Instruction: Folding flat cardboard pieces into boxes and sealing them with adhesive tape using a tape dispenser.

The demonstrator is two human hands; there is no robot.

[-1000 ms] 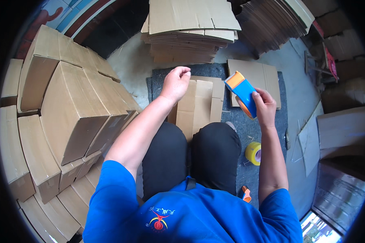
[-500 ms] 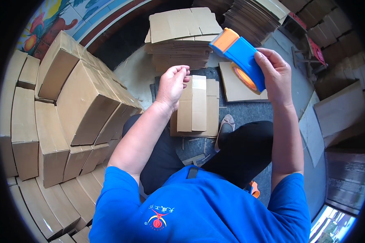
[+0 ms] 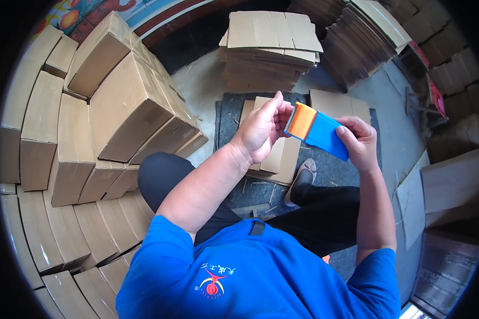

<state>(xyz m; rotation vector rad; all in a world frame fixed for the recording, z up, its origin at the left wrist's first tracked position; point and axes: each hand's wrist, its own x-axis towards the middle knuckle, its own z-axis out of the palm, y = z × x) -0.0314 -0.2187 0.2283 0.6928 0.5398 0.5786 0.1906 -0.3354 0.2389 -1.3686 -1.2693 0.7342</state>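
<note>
My right hand (image 3: 359, 141) grips a blue and orange tape dispenser (image 3: 324, 135) by its blue body, with the orange head and toothed cutting edge pointing left. My left hand (image 3: 262, 128) is beside that toothed edge, thumb raised and fingers loosely curved, apart from the thumb. Whether its fingertips touch the edge or a tape end is hard to tell. Below both hands, a closed cardboard box (image 3: 273, 161) lies on flat cardboard on the floor, partly covered by my left hand and the dispenser.
Stacked cardboard boxes (image 3: 130, 106) rise along my left side. Ahead stands a pile of flattened cartons (image 3: 271, 32), with another leaning stack (image 3: 351, 48) to its right. A flat cardboard sheet (image 3: 340, 103) lies behind the dispenser, on a dark mat (image 3: 234, 114).
The dispenser has come lower and turned, its orange head now close to my left hand. My left hand has turned and opened from a pinched shape. The whole view has shifted.
</note>
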